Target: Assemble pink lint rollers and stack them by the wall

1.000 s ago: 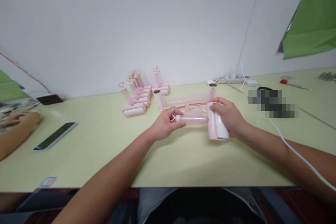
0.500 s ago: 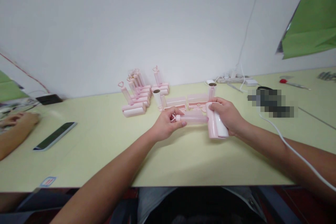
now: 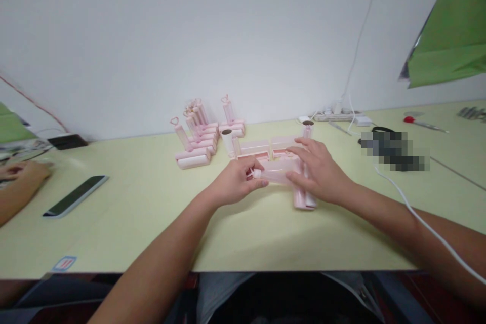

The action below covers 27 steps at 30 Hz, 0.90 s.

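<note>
A pink lint roller [image 3: 299,196] with a white roll and a translucent pink handle lies low over the yellow-green table [image 3: 243,233] in the middle. My left hand [image 3: 233,182] is closed, pinching the small end of the handle. My right hand [image 3: 321,172] rests on top of the roller head, fingers stretched out over the handle and head. More pink roller parts [image 3: 261,149] lie just behind my hands.
A cluster of assembled pink rollers [image 3: 197,136] stands at the back centre. A phone [image 3: 75,195] lies at the left, near another person's hand [image 3: 18,172]. A white cable [image 3: 425,223] crosses my right forearm. A power strip [image 3: 336,114], a blurred dark object and red-handled tool [image 3: 423,122] are at the right.
My right hand let go its wrap round the roller head and now lies spread over it. The roller has come down lower towards the table. My left hand kept its pinch.
</note>
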### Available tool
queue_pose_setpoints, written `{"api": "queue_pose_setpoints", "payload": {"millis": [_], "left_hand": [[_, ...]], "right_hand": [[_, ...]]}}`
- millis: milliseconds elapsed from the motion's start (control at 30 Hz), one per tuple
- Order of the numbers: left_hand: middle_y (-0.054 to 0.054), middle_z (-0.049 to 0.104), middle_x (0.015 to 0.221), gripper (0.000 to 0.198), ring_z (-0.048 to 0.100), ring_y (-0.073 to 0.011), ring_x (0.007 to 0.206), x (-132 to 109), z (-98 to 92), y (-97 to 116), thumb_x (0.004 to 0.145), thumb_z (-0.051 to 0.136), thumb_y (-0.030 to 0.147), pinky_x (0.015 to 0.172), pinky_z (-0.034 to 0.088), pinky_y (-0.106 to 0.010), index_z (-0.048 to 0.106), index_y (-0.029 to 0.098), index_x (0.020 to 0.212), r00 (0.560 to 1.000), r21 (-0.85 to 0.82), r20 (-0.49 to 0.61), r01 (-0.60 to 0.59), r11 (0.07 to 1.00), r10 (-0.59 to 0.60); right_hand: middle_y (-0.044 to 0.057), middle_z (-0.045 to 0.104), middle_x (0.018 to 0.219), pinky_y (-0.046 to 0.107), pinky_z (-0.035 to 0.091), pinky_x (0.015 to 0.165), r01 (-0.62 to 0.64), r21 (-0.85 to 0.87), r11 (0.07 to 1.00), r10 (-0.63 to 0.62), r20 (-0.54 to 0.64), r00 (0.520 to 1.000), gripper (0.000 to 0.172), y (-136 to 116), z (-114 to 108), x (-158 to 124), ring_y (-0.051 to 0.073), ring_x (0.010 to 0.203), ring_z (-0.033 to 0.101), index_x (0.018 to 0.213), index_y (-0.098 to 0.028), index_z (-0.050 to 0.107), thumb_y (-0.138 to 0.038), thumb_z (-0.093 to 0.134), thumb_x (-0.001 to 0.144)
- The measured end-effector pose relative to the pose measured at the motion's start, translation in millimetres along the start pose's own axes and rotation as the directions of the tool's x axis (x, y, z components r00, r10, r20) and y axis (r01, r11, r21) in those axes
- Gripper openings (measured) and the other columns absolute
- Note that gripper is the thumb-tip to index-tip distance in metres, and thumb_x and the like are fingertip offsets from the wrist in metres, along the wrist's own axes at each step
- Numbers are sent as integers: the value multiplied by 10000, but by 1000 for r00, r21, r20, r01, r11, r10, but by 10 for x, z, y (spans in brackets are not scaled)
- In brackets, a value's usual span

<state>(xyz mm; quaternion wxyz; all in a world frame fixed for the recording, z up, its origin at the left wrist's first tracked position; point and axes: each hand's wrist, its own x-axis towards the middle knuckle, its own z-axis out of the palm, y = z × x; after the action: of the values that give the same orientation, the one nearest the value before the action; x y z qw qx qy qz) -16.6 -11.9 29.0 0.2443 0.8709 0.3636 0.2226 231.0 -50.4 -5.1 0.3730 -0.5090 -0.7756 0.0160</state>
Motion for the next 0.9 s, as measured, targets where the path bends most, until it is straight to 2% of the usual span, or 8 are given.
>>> {"api": "queue_pose_setpoints", "payload": {"millis": [67, 133, 233, 300, 400, 467, 567, 900], "left_hand": [[30, 539, 715, 280, 487, -114, 633, -1, 74, 38, 818, 689, 393, 618, 371, -241, 618, 159, 954, 1000, 3, 15, -16, 1000, 16], [34, 526, 702, 313, 481, -113, 621, -13, 128, 89, 837, 669, 430, 598, 365, -238, 598, 162, 984, 998, -18, 52, -37, 999, 38], [29, 537, 701, 344, 491, -123, 622, -45, 151, 160, 902, 576, 470, 587, 364, -238, 561, 174, 1076, 985, -42, 148, -80, 996, 86], [1, 587, 753, 336, 524, -140, 663, -62, 142, 186, 940, 507, 462, 609, 376, -247, 549, 179, 1116, 979, 0, 179, -103, 995, 101], [-28, 605, 727, 320, 521, -151, 629, -68, 138, 194, 950, 477, 467, 575, 338, -257, 594, 169, 959, 972, 151, 223, -112, 982, 76], [-28, 574, 651, 352, 480, -144, 560, -62, 158, 191, 949, 468, 476, 536, 289, -264, 586, 168, 826, 959, 247, 278, -126, 961, 54], [-33, 565, 632, 338, 461, -147, 533, -51, 225, 190, 955, 455, 458, 520, 258, -269, 563, 173, 811, 944, 311, 327, -156, 938, 48], [-44, 588, 708, 265, 515, -163, 602, -66, 438, 161, 960, 439, 414, 570, 340, -262, 525, 180, 870, 944, 217, 321, -151, 964, 76]], "right_hand": [[177, 583, 1317, 574, 203, 1107, 167, -170, 971, -146, 130, 981, 493, -137, -55, -51, 372, 1276, 432, 1226, -161, 633, -484, 612, 855], [150, 697, 1075, 596, 173, 1102, 249, -248, 936, -179, 273, 945, 378, -271, -81, -94, 352, 1159, 530, 1088, -156, 678, -470, 558, 913], [113, 715, 857, 494, 301, 1054, 262, -285, 922, -130, 409, 903, 302, -382, -82, -120, 279, 929, 634, 975, -143, 669, -378, 478, 976], [119, 714, 879, 408, 395, 953, 238, -291, 927, -85, 453, 887, 234, -392, -78, -119, 269, 902, 646, 979, -140, 647, -307, 483, 970], [130, 711, 939, 342, 440, 796, 209, -304, 930, -23, 517, 856, 159, -369, -66, -118, 277, 913, 656, 981, -144, 625, -194, 483, 932], [121, 711, 937, 325, 439, 731, 209, -312, 927, -3, 550, 835, 170, -352, -39, -127, 265, 859, 671, 983, -149, 618, -143, 466, 909], [110, 712, 922, 315, 437, 690, 216, -327, 920, 2, 553, 833, 189, -332, 31, -152, 258, 823, 685, 1000, -157, 618, -124, 460, 901], [109, 750, 865, 310, 449, 638, 250, -325, 912, -27, 561, 828, 145, -259, 83, -145, 272, 783, 717, 942, -166, 665, -181, 524, 912]]}}
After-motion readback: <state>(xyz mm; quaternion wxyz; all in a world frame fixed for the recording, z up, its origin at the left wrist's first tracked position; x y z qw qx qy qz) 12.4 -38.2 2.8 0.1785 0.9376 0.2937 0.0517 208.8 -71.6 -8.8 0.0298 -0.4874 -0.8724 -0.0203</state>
